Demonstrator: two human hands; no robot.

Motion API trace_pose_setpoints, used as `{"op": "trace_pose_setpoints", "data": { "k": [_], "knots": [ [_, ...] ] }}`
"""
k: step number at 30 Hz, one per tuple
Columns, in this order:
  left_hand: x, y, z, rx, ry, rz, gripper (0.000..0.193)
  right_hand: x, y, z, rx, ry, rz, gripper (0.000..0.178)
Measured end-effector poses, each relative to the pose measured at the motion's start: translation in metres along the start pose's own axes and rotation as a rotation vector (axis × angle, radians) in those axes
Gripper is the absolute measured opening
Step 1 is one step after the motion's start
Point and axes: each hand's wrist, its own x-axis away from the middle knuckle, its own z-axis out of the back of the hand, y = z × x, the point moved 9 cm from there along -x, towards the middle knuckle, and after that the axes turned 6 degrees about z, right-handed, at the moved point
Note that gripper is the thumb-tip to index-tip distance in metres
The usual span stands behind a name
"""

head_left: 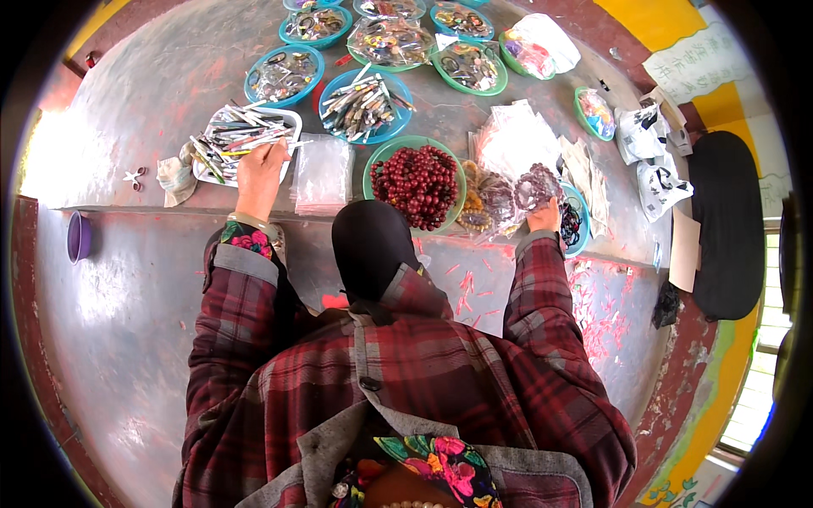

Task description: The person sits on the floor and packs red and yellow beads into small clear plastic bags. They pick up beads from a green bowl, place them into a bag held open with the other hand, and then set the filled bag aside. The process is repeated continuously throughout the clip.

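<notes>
My left hand (pixel 264 173) is at the near right edge of a white tray (pixel 295 124) heaped with pens (pixel 237 135). Its fingers are closed around a pale pen whose end sticks out to the right. On the right, my right hand (pixel 544 218) grips a clear plastic bag of dark red beads (pixel 537 187). More bagged bead strings, brownish (pixel 476 206), lie just left of it. Between my hands stands a green bowl (pixel 367 182) of glossy dark red bead bracelets (pixel 415 179). Flat clear plastic bags (pixel 323 173) are stacked beside the tray.
A blue bowl (pixel 325 85) of pens and several bowls of small goods stand farther back. Right of my right hand are a blue bowl (pixel 577 245) and pale cloth bags (pixel 584 182). Scissors (pixel 135 178) lie at left; a purple bucket (pixel 79 237) stands below the raised surface.
</notes>
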Motion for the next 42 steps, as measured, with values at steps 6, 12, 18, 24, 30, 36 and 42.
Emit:
{"op": "trace_pose_setpoints", "data": {
  "k": [6,12,18,24,30,36,42],
  "knots": [
    [0.005,0.008,0.004,-0.044,-0.001,-0.023,0.037,0.030,-0.003,-0.049,0.862,-0.266,0.176,0.038],
    [0.005,-0.002,0.008,-0.056,-0.025,0.029,0.035,0.069,0.077,-0.160,0.114,-0.388,-0.108,0.045],
    [0.002,-0.001,0.000,-0.003,-0.023,-0.003,0.033,0.125,0.130,-0.251,-0.218,-0.384,-0.367,0.045],
    [0.002,-0.004,0.004,-0.025,-0.039,0.018,0.035,0.136,0.155,-0.271,-0.225,-0.418,-0.399,0.046],
    [0.005,0.001,0.004,-0.033,-0.041,-0.005,0.035,0.140,0.167,-0.263,-0.213,-0.399,-0.480,0.041],
    [0.002,-0.002,0.001,-0.082,-0.055,0.006,0.034,0.130,0.176,-0.256,-0.161,-0.364,-0.478,0.038],
    [0.005,-0.016,-0.021,0.126,-0.191,0.101,0.035,0.155,0.152,-0.307,-0.131,-0.462,-0.461,0.040]
  ]
}}
